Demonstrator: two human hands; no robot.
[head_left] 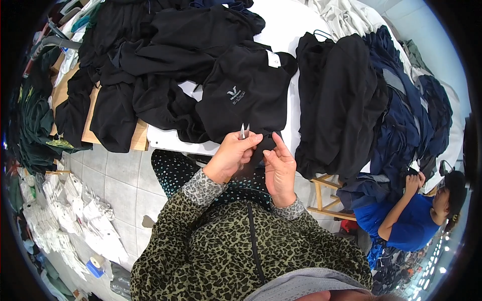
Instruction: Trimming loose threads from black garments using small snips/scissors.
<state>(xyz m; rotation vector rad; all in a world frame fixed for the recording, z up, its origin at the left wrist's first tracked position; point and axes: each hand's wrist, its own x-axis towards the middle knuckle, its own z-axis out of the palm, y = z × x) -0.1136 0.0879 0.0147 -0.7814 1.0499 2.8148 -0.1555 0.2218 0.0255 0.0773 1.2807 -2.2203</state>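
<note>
A black garment (256,75) with a small light print and a white tag lies on the white table in front of me. My left hand (232,156) is closed round a pair of thread snips (244,131), whose two pointed blades stick up past the fingers, slightly apart. The left thumb and fingertips also press at the garment's near edge. My right hand (281,169) pinches that same dark edge between thumb and fingers, just right of the left hand. The snips' handles are hidden in the left palm.
Black garments (175,30) are heaped to the left, and another black pile (336,100) lies to the right. Beyond are navy garments (401,110), where a person in blue (411,223) works. White bundles (70,215) cover floor at left. A wooden stool (321,198) stands under the table.
</note>
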